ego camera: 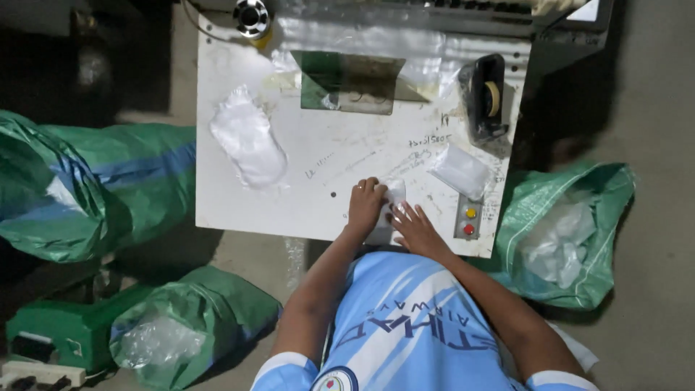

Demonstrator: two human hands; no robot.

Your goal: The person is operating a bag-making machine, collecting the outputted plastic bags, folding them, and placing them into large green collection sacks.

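Note:
My left hand (365,205) and my right hand (414,226) rest close together at the near edge of a white worktable (318,210). Between them lies a small clear plastic packet (393,195); the left hand's fingers curl over its left side and the right hand's fingers press flat on its lower part. Part of the packet is hidden under both hands.
A larger white plastic bundle (247,139) lies at the table's left, another clear packet (459,171) at the right beside a black tape dispenser (486,95). Yellow and red buttons (469,221) sit at the right edge. Green sacks (87,188) (565,232) (188,322) stand around the table.

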